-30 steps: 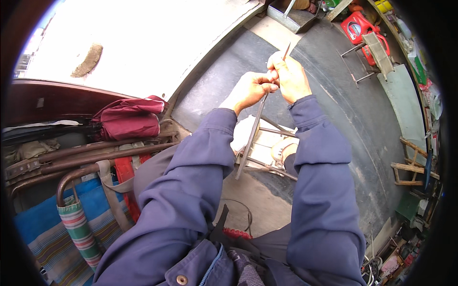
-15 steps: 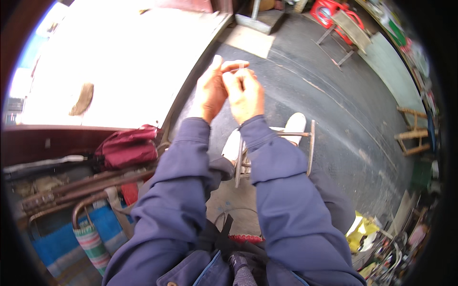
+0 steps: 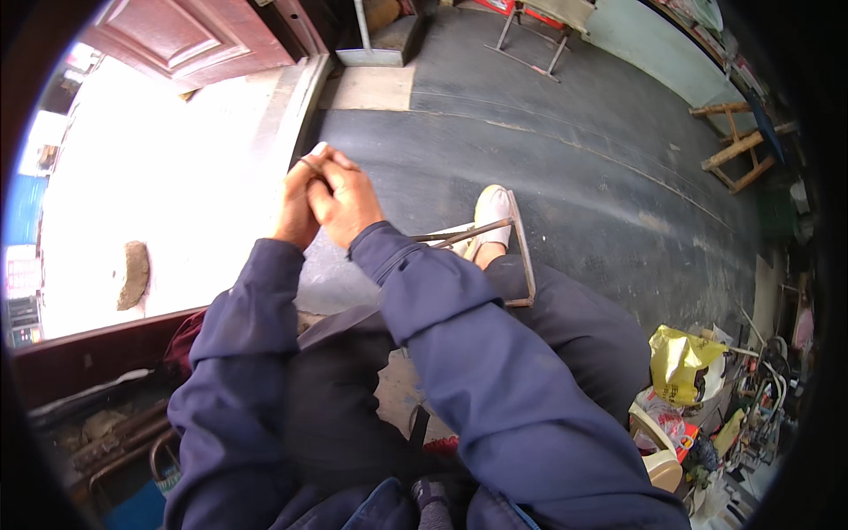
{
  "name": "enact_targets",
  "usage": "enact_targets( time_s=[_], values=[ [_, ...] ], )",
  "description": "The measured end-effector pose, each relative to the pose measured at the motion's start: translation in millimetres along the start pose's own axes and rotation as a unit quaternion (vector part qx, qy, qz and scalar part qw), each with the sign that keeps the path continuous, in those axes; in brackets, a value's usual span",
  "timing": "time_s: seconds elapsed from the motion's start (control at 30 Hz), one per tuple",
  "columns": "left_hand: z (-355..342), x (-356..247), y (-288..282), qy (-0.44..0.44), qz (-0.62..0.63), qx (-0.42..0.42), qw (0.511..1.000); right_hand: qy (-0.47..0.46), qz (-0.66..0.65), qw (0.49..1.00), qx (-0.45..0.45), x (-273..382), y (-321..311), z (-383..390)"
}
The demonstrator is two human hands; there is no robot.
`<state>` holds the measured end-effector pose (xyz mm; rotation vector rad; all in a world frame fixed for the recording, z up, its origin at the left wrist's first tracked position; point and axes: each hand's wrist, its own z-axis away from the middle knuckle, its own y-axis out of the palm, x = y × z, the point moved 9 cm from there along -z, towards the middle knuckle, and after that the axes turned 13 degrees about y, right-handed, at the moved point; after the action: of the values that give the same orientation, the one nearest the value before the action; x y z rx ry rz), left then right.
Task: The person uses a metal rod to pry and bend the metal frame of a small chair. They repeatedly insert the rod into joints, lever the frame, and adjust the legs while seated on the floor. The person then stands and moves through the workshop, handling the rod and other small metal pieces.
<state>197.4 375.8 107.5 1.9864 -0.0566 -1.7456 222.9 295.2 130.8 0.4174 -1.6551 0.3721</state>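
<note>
Both hands are held close together above the dark floor, beside the bright doorway. My left hand (image 3: 296, 210) is closed, its fingers partly covered by the right. My right hand (image 3: 346, 200) is closed too, thumb and fingers pressed together against the left hand. A thin dark sliver (image 3: 311, 164) shows at the fingertips; it is too small to name. Below the hands, a metal-framed stool (image 3: 521, 252) stands by my white shoe (image 3: 493, 208).
At left lies a bright doorway with a brown stone-like lump (image 3: 133, 276) and a red panelled door (image 3: 190, 40). A dustpan (image 3: 369, 56) stands at the back, a wooden stool (image 3: 740, 146) at right. A yellow plastic bag (image 3: 682, 362) sits among clutter at lower right.
The view has swung to the right, so the hands now appear farther left, nearer the doorway. They have drawn closer together; the pale thing seen earlier at the fingertips no longer shows.
</note>
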Motion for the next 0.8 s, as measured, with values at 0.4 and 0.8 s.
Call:
enact_targets(
  time_s=[0.4,0.8],
  values=[
    [6.7,17.5,-4.8,-0.119,-0.119,-0.091,0.982,0.182,0.161,0.96,0.141,-25.1,-12.5,-12.0],
    [11.0,20.8,-6.8,-0.095,-0.1,-0.114,0.984,0.177,0.145,0.966,0.121,-58.3,-6.2,-21.1]
  ],
)
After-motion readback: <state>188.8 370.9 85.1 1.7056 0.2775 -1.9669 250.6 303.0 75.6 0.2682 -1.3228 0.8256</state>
